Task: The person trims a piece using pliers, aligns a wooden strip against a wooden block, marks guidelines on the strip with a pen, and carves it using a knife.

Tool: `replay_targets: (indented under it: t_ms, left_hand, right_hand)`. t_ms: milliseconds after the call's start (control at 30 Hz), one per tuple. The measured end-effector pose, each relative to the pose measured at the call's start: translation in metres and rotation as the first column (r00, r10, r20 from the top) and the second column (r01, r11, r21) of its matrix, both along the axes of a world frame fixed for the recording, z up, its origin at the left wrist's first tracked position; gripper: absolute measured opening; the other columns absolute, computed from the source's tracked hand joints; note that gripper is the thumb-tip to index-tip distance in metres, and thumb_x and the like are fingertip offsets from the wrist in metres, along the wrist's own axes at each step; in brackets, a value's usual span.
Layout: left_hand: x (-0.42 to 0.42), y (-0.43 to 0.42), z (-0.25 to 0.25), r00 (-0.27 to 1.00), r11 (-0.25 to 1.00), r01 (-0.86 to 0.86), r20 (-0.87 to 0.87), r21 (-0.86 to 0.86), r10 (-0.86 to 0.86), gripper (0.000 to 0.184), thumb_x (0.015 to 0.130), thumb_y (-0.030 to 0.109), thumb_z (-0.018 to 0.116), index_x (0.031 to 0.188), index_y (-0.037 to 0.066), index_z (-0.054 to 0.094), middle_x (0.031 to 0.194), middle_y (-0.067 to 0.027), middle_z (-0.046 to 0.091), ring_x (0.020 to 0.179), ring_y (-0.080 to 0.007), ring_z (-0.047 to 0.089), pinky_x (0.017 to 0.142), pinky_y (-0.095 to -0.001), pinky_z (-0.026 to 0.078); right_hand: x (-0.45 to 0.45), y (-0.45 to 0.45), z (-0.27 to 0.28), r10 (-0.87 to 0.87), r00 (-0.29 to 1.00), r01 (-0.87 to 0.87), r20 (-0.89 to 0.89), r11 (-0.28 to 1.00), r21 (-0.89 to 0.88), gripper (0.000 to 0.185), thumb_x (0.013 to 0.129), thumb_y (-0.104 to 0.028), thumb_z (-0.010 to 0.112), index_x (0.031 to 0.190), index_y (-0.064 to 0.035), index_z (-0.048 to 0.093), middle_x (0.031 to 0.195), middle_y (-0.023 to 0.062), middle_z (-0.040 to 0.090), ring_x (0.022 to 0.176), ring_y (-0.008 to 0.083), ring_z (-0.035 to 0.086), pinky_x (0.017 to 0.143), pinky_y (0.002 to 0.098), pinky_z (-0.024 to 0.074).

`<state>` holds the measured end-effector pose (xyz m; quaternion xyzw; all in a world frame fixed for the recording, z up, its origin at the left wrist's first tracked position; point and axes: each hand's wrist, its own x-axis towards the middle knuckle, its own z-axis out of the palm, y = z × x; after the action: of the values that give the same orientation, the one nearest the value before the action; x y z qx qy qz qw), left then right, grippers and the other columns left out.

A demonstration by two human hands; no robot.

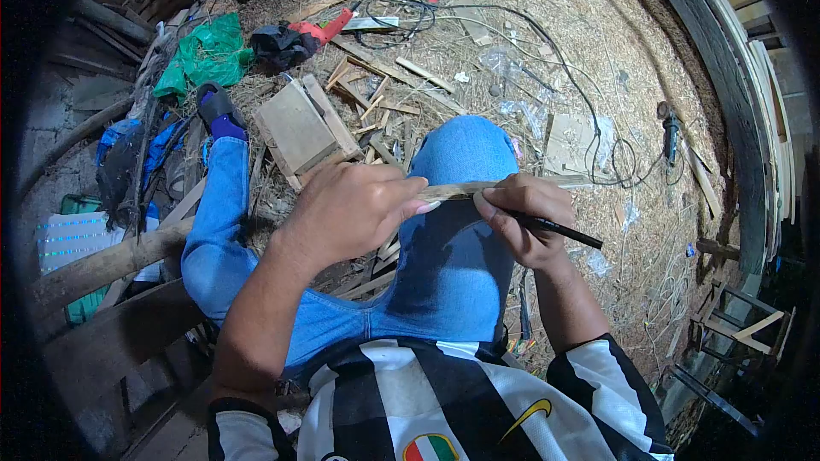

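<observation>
A thin strip of wood (459,190) lies across above my right knee, spanning the gap between both hands. My left hand (350,209) is closed on its left end, thumb and fingers pinching it. At the other side my right hand (531,213) grips the strip between thumb and fingers. The same hand also holds a slim black pen (564,230), which sticks out to the right past the fingers. Blue jeans (461,154) cover the raised knee just beneath the strip. The ends of the strip inside the hands are hidden.
Wood shavings cover the ground. A wooden box-like piece (295,128) and loose offcuts lie ahead left, near a green plastic bag (205,51) and a red tool (323,28). A corded power tool (670,132) lies right. Beyond it stands a small wooden frame (752,324).
</observation>
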<state>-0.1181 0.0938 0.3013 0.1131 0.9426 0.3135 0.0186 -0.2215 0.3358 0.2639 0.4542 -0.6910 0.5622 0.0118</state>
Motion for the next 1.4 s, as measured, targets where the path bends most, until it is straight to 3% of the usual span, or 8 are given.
replay_targets:
  t_ms: [467, 700, 833, 900, 1000, 1033, 1100, 1400]
  left_hand:
    - [-0.0078, -0.0033, 0.0028, 0.998, 0.999, 0.035, 0.057, -0.017, -0.034, 0.027, 0.095, 0.023, 0.068, 0.112, 0.004, 0.075, 0.078, -0.0162, 0.067, 0.072, -0.0351, 0.066, 0.067, -0.0459, 0.052]
    - [-0.0083, -0.0018, 0.0011, 0.998, 0.999, 0.035, 0.043, 0.016, -0.036, 0.027, 0.095, 0.024, 0.067, 0.112, 0.004, 0.076, 0.078, -0.0172, 0.068, 0.072, -0.0353, 0.067, 0.067, -0.0461, 0.052]
    - [-0.0091, -0.0009, 0.0031, 0.997, 1.000, 0.021, 0.077, 0.010, -0.022, 0.027, 0.095, 0.023, 0.067, 0.112, 0.004, 0.076, 0.079, -0.0174, 0.069, 0.072, -0.0355, 0.067, 0.068, -0.0461, 0.052]
    - [-0.0094, -0.0009, -0.0012, 0.999, 0.998, 0.027, 0.016, 0.054, -0.028, 0.028, 0.098, 0.028, 0.062, 0.088, 0.004, 0.070, 0.074, -0.0160, 0.066, 0.072, -0.0383, 0.068, 0.066, -0.0504, 0.052]
    - [-0.0095, -0.0008, -0.0019, 1.000, 0.999, 0.025, 0.012, 0.045, -0.025, 0.027, 0.098, 0.028, 0.063, 0.088, 0.004, 0.071, 0.074, -0.0160, 0.066, 0.072, -0.0381, 0.068, 0.067, -0.0503, 0.052]
    - [-0.0094, -0.0011, -0.0014, 1.000, 0.999, 0.025, 0.011, 0.045, -0.025, 0.027, 0.098, 0.028, 0.063, 0.088, 0.004, 0.071, 0.074, -0.0160, 0.066, 0.072, -0.0381, 0.068, 0.067, -0.0503, 0.052]
    - [-0.0095, -0.0021, 0.0004, 0.996, 0.999, 0.034, 0.077, 0.025, -0.036, 0.026, 0.095, 0.022, 0.067, 0.111, 0.003, 0.076, 0.082, -0.0182, 0.071, 0.075, -0.0359, 0.069, 0.070, -0.0455, 0.053]
    - [-0.0101, -0.0020, 0.0010, 0.995, 0.998, 0.030, 0.091, 0.047, -0.034, 0.025, 0.095, 0.021, 0.067, 0.109, 0.002, 0.076, 0.083, -0.0186, 0.072, 0.076, -0.0358, 0.069, 0.071, -0.0456, 0.053]
  right_hand:
    - [-0.0046, -0.0024, -0.0030, 0.041, 0.993, -0.042, -0.111, 0.999, -0.012, 0.014, 0.078, 0.004, 0.080, 0.087, 0.0027, 0.069, 0.068, 0.0121, 0.067, 0.058, 0.0227, 0.066, 0.052, 0.0328, 0.0498]
    - [-0.0066, -0.0010, -0.0041, 0.039, 0.996, -0.039, -0.078, 0.999, 0.002, 0.012, 0.078, -0.001, 0.079, 0.085, -0.0005, 0.069, 0.074, 0.0127, 0.069, 0.063, 0.0263, 0.069, 0.054, 0.0352, 0.0520]
    - [-0.0088, -0.0012, -0.0022, 0.075, 0.992, -0.077, -0.105, 0.997, -0.013, 0.014, 0.077, 0.005, 0.079, 0.086, 0.0024, 0.069, 0.070, 0.0123, 0.068, 0.060, 0.0246, 0.068, 0.053, 0.0333, 0.0513]
    - [-0.0081, -0.0012, -0.0031, 0.068, 0.994, -0.070, -0.090, 0.997, -0.024, 0.014, 0.077, 0.005, 0.079, 0.086, 0.0026, 0.069, 0.071, 0.0124, 0.069, 0.060, 0.0250, 0.069, 0.054, 0.0335, 0.0519]
    - [-0.0074, -0.0017, -0.0040, 0.048, 0.994, -0.050, -0.097, 0.999, -0.012, 0.014, 0.077, 0.004, 0.079, 0.086, 0.0026, 0.069, 0.071, 0.0128, 0.069, 0.061, 0.0250, 0.069, 0.054, 0.0339, 0.0526]
    - [-0.0086, -0.0016, -0.0039, 0.063, 0.991, -0.065, -0.118, 0.998, -0.007, 0.013, 0.077, 0.004, 0.079, 0.086, 0.0027, 0.069, 0.071, 0.0127, 0.069, 0.061, 0.0250, 0.069, 0.055, 0.0340, 0.0527]
    - [-0.0095, -0.0010, -0.0036, 0.077, 0.987, -0.079, -0.140, 0.997, -0.003, 0.013, 0.077, 0.004, 0.078, 0.086, 0.0027, 0.069, 0.071, 0.0126, 0.069, 0.061, 0.0249, 0.069, 0.055, 0.0341, 0.0528]
    - [-0.0102, -0.0017, -0.0016, 0.061, 0.991, -0.059, -0.121, 0.998, 0.027, 0.010, 0.079, -0.001, 0.078, 0.085, -0.0005, 0.070, 0.073, 0.0120, 0.068, 0.061, 0.0254, 0.067, 0.053, 0.0353, 0.0506]
